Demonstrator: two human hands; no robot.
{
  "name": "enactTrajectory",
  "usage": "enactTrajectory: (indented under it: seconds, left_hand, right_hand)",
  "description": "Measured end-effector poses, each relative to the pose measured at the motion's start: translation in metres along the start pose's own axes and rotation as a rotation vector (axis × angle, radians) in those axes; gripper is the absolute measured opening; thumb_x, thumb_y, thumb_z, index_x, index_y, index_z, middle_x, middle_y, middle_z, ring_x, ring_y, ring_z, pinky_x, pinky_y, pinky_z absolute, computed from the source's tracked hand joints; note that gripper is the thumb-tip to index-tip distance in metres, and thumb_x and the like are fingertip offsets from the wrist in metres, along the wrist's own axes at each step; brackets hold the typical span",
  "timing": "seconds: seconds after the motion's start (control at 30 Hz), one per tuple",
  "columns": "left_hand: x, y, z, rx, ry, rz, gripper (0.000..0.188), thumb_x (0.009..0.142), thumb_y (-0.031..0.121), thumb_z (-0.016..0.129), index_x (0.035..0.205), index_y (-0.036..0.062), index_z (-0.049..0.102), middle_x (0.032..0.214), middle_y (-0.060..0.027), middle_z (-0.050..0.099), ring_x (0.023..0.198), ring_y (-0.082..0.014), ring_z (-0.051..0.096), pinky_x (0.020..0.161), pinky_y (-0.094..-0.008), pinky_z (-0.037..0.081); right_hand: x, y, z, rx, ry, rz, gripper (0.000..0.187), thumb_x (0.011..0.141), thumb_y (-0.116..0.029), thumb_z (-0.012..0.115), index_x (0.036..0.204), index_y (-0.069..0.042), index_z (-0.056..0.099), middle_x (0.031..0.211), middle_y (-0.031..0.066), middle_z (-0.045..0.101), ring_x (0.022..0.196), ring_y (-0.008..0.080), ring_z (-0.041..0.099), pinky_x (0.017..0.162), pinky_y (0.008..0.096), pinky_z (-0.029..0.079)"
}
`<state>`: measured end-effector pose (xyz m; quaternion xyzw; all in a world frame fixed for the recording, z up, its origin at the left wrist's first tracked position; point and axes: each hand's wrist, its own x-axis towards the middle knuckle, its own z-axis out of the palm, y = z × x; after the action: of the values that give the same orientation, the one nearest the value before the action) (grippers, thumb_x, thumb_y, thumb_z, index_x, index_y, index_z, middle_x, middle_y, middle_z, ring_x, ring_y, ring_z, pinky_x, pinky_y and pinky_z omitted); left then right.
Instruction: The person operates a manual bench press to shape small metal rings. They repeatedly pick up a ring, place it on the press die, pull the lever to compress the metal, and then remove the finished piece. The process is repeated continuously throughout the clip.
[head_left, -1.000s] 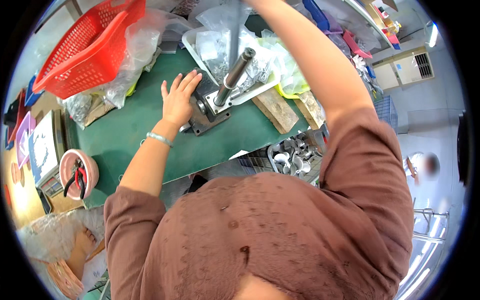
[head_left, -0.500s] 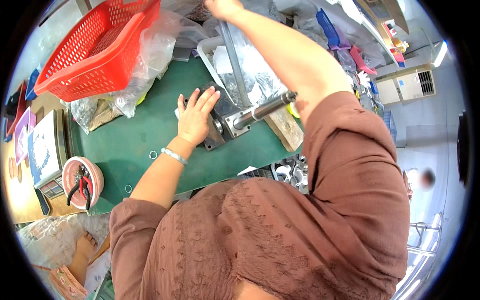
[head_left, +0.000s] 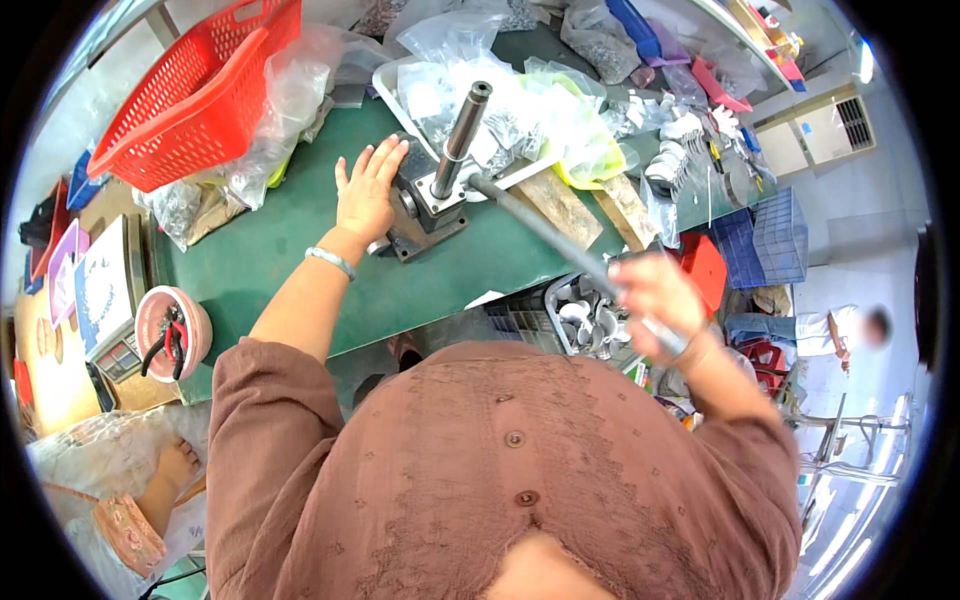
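On my feed, my left hand (head_left: 368,195) still rests on the dark press (head_left: 432,200), fingers slightly spread. Rightward, the grey lever (head_left: 550,234), earlier pointing away across the green table (head_left: 400,298), now slants to the near right; my blurred right hand (head_left: 664,300) clamps its outer end, the press well to that grip's left.

We can read no words, numbers or signs anywhere here. The key panel (head_left: 124,361) of the scale (head_left: 103,285) at the left carries marks too small for us to make out, and whatever may be printed on the clear plastic bags (head_left: 455,36) at the back of the bench is illegible to us.
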<state>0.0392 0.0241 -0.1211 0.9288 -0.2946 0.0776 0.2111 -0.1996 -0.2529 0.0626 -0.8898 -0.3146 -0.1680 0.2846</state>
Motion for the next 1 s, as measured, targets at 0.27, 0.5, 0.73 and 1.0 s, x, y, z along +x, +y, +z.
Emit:
enactTrajectory:
  seconds: [0.27,0.5,0.73,1.0]
  left_hand:
    - [-0.004,-0.009,0.004,0.031,0.028,0.011,0.080,0.070,-0.012,0.049,0.139,0.0247,0.033,0.147,0.0042,0.031,0.132,-0.0270,0.034,0.108,-0.0588,0.017]
    - [-0.002,-0.008,0.004,0.011,0.014,0.021,0.085,0.065,-0.016,0.047,0.139,0.0233,0.032,0.147,0.0023,0.031,0.134,-0.0263,0.032,0.109,-0.0558,0.014]
    - [-0.003,-0.004,0.008,-0.071,0.064,0.020,0.083,0.065,-0.015,0.048,0.138,0.0214,0.035,0.147,0.0005,0.032,0.133,-0.0280,0.033,0.108,-0.0558,0.015]
    - [-0.001,-0.006,0.011,-0.154,0.123,0.001,0.074,0.069,-0.013,0.048,0.135,0.0193,0.039,0.143,-0.0014,0.037,0.130,-0.0289,0.036,0.107,-0.0580,0.016]
  right_hand:
    - [-0.055,-0.010,0.045,-0.017,0.065,0.113,0.033,0.075,-0.020,0.070,0.102,-0.003,0.060,0.118,0.0220,0.057,0.088,0.0348,0.059,0.075,0.0403,0.049]
    - [0.069,0.036,-0.004,0.176,0.277,0.052,0.021,0.088,-0.020,0.058,0.091,0.000,0.061,0.085,0.0126,0.067,0.075,0.0210,0.063,0.067,0.0314,0.050]
    - [0.348,0.176,0.071,0.139,0.189,0.509,0.049,0.087,-0.043,0.049,0.082,0.005,0.062,0.068,0.0193,0.062,0.066,0.0316,0.063,0.062,0.0428,0.047]
    - [0.405,0.312,0.167,-0.491,-0.296,0.227,0.044,0.085,-0.033,0.047,0.088,0.007,0.063,0.084,0.0276,0.064,0.085,0.0415,0.062,0.077,0.0456,0.049]
